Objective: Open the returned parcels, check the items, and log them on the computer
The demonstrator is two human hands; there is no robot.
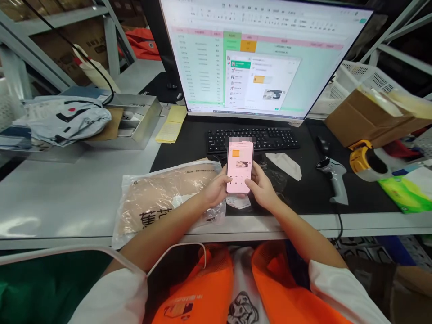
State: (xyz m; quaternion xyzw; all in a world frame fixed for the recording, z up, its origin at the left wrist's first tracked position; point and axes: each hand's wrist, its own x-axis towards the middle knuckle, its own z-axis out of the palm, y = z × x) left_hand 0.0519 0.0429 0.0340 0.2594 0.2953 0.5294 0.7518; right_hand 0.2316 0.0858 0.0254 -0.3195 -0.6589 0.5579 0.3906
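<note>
A phone with a lit pinkish screen is held upright over the desk, in front of the black keyboard. My left hand wraps its left edge from below. My right hand grips the right edge, thumb on the lower screen. Under my left forearm lies a clear plastic bag holding a beige item with dark print. A small white label lies on the black mat beneath the phone.
A large monitor shows a spreadsheet and a chat window. A barcode scanner, mouse, yellow tape dispenser and cardboard box sit to the right. A metal tray, grey mailer bags and yellow notes lie left.
</note>
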